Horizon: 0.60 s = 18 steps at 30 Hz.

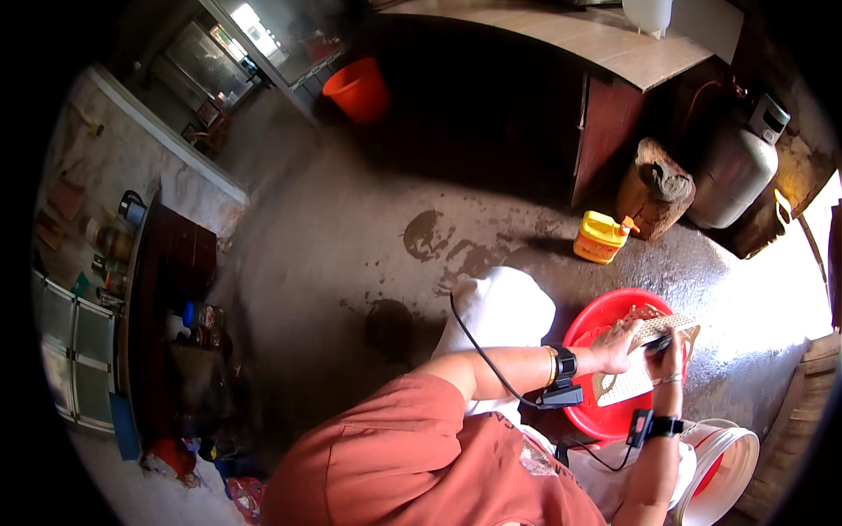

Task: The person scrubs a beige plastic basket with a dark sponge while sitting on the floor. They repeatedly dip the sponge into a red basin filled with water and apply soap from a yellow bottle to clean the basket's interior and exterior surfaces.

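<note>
My left hand (pixel 617 347) grips the side of a beige perforated plastic basket (pixel 625 386), holding it tilted above a red plastic basin (pixel 577 411). Against the basket's inside, my right hand (pixel 669 363) holds a small dark object (pixel 658 343); its kind is hard to tell, as the fingers partly cover it. More perforated beige plastic shows behind the basket at the basin's far side. Both wrists carry black straps with small cabled devices.
A yellow jug with an orange pump (pixel 600 237) stands beyond the basin, near a wood stump (pixel 656 187) and a gas cylinder (pixel 737 171). A white bucket (pixel 740 467) is close on my right. Wet patches mark the concrete floor (pixel 316 243). An orange bucket (pixel 358 92) stands farther off.
</note>
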### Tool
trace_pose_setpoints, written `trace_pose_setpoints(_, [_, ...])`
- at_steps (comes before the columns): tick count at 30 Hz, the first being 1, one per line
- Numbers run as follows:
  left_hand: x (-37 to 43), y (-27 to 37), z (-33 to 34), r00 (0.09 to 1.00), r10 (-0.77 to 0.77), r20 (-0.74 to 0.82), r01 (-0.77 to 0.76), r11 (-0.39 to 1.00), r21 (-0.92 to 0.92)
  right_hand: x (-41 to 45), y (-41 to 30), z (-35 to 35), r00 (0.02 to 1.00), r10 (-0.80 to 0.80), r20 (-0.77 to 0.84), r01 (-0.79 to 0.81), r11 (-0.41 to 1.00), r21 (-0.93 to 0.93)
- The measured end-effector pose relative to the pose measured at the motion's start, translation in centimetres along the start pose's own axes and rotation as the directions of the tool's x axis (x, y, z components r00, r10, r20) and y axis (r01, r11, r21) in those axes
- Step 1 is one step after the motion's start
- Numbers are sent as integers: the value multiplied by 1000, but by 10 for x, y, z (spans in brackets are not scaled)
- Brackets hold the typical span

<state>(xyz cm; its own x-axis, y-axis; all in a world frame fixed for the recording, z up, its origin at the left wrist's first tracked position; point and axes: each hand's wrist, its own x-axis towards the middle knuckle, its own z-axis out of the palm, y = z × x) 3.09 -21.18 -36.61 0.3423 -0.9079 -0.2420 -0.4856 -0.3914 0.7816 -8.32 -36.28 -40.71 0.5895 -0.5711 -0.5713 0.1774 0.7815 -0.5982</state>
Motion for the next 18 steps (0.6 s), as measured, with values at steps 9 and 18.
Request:
trace_pose_setpoints(9, [1,31,-17,996,-32,77,31,999,14,7,-18,-22,997,16,78,-14,999,-32])
trace_pose_setpoints(18, [5,25,-24,995,18,97,-23,998,53,-20,-1,12,997,71,31,-71,997,-1])
